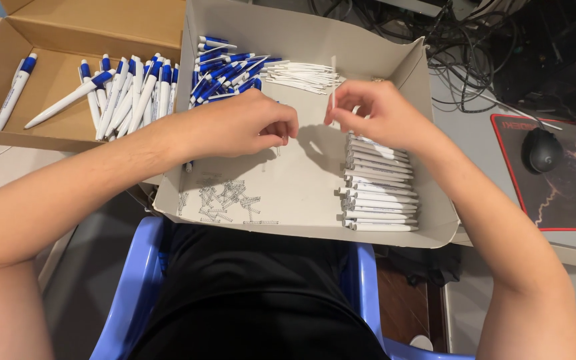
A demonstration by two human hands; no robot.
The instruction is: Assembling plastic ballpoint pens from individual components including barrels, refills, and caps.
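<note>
Far left there's an open brown cardboard box (8, 87) with a loose heap of white pens with blue caps (125, 93) in it, one pen lying off on its own near the left wall. Next over is a grey cardboard tray (301, 193), sitting partly on the person's lap. In its back corner is a pile of blue pen tips (225, 70), then a bunch of thin white refills (301, 77) beside them. Front left of the tray has a scatter of tiny metal springs (228, 199), and on the right side a neat stack of white pen barrels (378, 183).

The left hand (245, 123) is over the middle of the tray, fingers pinched together on something small, maybe a spring, too tiny to tell. The right hand (375, 113) is just beside it, fingertips closed on a thin white refill (333, 87) held roughly upright.

Off to the right, a black mouse (543, 150) sits on a dark mouse pad (568, 193) with a red edge, cut off by the frame. Tangled black cables (475, 47) up top.
</note>
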